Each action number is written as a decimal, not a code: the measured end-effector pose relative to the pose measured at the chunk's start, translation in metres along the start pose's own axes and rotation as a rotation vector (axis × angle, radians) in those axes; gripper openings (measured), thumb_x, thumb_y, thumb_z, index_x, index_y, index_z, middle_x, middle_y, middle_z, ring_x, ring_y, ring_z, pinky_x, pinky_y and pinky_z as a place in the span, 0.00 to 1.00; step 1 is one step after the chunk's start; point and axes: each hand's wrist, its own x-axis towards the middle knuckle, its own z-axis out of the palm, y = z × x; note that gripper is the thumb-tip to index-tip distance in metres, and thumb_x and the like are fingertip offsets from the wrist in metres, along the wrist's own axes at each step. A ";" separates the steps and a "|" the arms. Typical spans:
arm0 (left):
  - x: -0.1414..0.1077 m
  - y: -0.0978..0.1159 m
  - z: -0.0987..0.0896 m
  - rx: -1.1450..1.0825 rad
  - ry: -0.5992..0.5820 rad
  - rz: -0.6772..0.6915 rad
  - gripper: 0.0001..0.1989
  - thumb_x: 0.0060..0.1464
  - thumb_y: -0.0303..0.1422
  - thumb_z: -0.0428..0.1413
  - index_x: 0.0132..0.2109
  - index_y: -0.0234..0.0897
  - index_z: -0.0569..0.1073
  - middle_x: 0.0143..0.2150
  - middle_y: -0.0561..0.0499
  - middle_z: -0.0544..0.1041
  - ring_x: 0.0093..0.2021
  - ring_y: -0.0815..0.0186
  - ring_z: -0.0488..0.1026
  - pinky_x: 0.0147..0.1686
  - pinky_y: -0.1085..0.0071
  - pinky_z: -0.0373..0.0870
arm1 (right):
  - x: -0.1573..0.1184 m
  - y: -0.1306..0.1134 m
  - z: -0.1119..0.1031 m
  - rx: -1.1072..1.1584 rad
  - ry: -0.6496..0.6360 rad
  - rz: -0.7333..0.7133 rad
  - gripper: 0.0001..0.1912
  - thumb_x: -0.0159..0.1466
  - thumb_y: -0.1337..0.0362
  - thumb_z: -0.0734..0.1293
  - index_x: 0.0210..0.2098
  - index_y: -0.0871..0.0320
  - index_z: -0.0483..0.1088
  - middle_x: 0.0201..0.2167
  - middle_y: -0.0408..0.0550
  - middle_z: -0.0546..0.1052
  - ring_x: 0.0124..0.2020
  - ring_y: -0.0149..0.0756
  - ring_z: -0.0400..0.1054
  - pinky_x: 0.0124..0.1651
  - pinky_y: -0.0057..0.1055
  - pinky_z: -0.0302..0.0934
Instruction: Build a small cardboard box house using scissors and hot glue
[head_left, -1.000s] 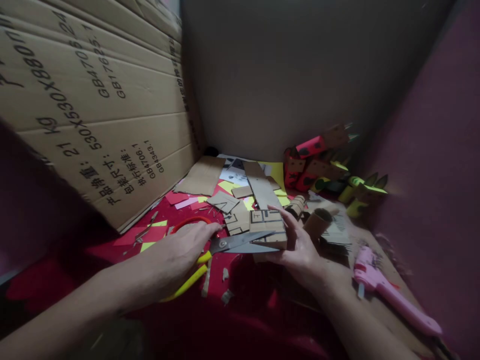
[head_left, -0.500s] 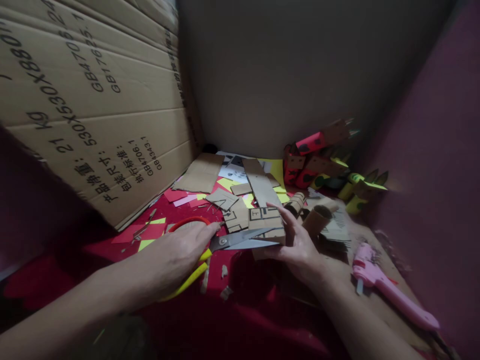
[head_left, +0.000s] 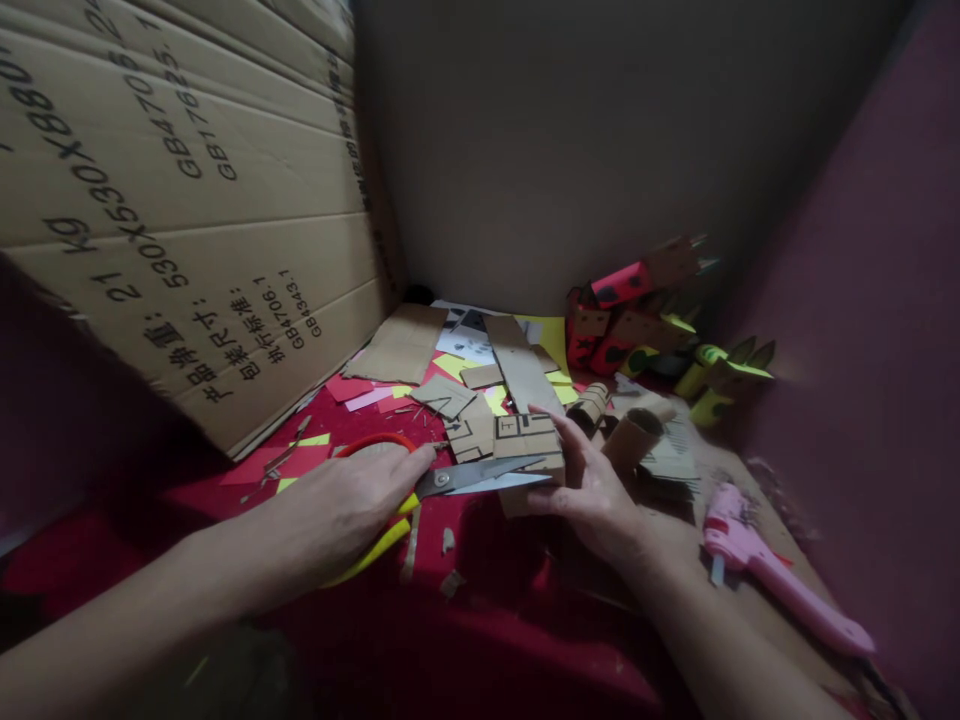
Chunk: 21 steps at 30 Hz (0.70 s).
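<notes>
My left hand (head_left: 367,505) is closed round the red and yellow handles of a pair of scissors (head_left: 442,480). The blades point right and are slightly parted, lying across the lower part of a printed cardboard piece (head_left: 525,434). My right hand (head_left: 589,485) grips that piece at its right edge, with the thumb near the blade tips. Whether the blades are through the cardboard I cannot tell. Behind the blades lie other cardboard offcuts (head_left: 445,396), one of them marked with an arrow.
A large printed carton (head_left: 195,220) leans at left. Paper scraps and a long cardboard strip (head_left: 521,365) lie on the red cloth (head_left: 360,650). At right are cardboard tubes (head_left: 634,440), a pink glue gun (head_left: 780,575) and several red and yellow tube figures (head_left: 622,290) by the wall.
The scissor blades have closed somewhat, from wider apart to a narrow gap. My right hand and the cardboard piece have shifted slightly left.
</notes>
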 end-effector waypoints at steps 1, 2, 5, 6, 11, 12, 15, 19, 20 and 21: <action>0.000 -0.001 0.000 0.019 0.011 0.013 0.18 0.58 0.27 0.46 0.56 0.36 0.65 0.36 0.47 0.72 0.30 0.64 0.68 0.27 0.71 0.61 | 0.000 0.000 0.000 0.003 -0.006 0.004 0.43 0.43 0.66 0.79 0.57 0.47 0.67 0.52 0.47 0.75 0.56 0.51 0.67 0.57 0.49 0.62; 0.001 -0.001 0.000 0.038 0.021 0.023 0.18 0.58 0.27 0.45 0.55 0.37 0.65 0.36 0.47 0.72 0.29 0.65 0.67 0.26 0.72 0.60 | 0.000 0.001 -0.001 0.006 -0.009 0.005 0.42 0.43 0.66 0.78 0.57 0.48 0.67 0.53 0.47 0.75 0.56 0.51 0.66 0.58 0.49 0.61; 0.001 -0.002 0.000 0.098 0.040 0.053 0.17 0.58 0.26 0.45 0.54 0.36 0.64 0.33 0.49 0.70 0.28 0.65 0.65 0.24 0.71 0.57 | 0.001 0.002 -0.001 0.008 -0.015 0.003 0.42 0.44 0.66 0.78 0.58 0.48 0.66 0.54 0.48 0.74 0.56 0.51 0.66 0.58 0.49 0.61; 0.001 -0.002 0.000 0.121 0.041 0.058 0.18 0.58 0.26 0.45 0.55 0.36 0.64 0.33 0.49 0.70 0.27 0.65 0.65 0.24 0.71 0.56 | 0.001 0.003 -0.002 0.005 -0.014 0.002 0.42 0.44 0.66 0.78 0.58 0.48 0.66 0.54 0.48 0.74 0.56 0.51 0.66 0.57 0.49 0.61; -0.001 -0.004 0.002 0.175 0.044 0.091 0.17 0.59 0.26 0.44 0.55 0.35 0.62 0.33 0.48 0.70 0.27 0.64 0.65 0.24 0.69 0.54 | 0.001 0.004 -0.002 -0.017 0.002 0.002 0.42 0.44 0.66 0.78 0.58 0.47 0.66 0.52 0.47 0.75 0.56 0.52 0.65 0.56 0.49 0.62; -0.001 -0.004 0.001 0.167 0.039 0.091 0.16 0.60 0.26 0.44 0.55 0.35 0.62 0.33 0.48 0.70 0.27 0.64 0.65 0.24 0.69 0.54 | 0.001 0.004 -0.002 -0.018 0.003 0.005 0.42 0.44 0.66 0.77 0.58 0.47 0.66 0.52 0.47 0.75 0.56 0.52 0.66 0.56 0.49 0.62; 0.000 -0.003 -0.001 0.139 0.032 0.091 0.13 0.59 0.25 0.43 0.49 0.37 0.64 0.31 0.50 0.69 0.25 0.66 0.63 0.23 0.69 0.53 | 0.001 0.003 -0.001 -0.020 0.006 0.008 0.42 0.45 0.66 0.77 0.58 0.47 0.65 0.52 0.47 0.75 0.55 0.51 0.67 0.56 0.48 0.62; 0.002 0.000 -0.003 0.130 0.045 0.128 0.09 0.58 0.24 0.42 0.44 0.37 0.64 0.29 0.52 0.66 0.22 0.68 0.59 0.21 0.70 0.49 | 0.001 0.004 -0.001 -0.030 0.002 0.003 0.42 0.44 0.66 0.77 0.58 0.47 0.66 0.51 0.47 0.75 0.55 0.51 0.67 0.55 0.48 0.62; 0.002 0.001 -0.002 0.147 0.043 0.127 0.10 0.58 0.24 0.42 0.44 0.36 0.64 0.29 0.52 0.66 0.22 0.68 0.58 0.21 0.70 0.48 | 0.002 0.004 -0.002 -0.029 -0.002 0.001 0.42 0.44 0.66 0.77 0.58 0.47 0.66 0.51 0.47 0.76 0.55 0.51 0.67 0.55 0.48 0.62; 0.002 0.001 -0.001 0.172 0.040 0.117 0.11 0.58 0.23 0.41 0.45 0.36 0.64 0.30 0.51 0.67 0.22 0.68 0.59 0.21 0.70 0.49 | 0.002 0.005 -0.002 -0.028 -0.006 -0.002 0.41 0.45 0.66 0.77 0.58 0.47 0.65 0.50 0.47 0.76 0.55 0.51 0.67 0.56 0.48 0.62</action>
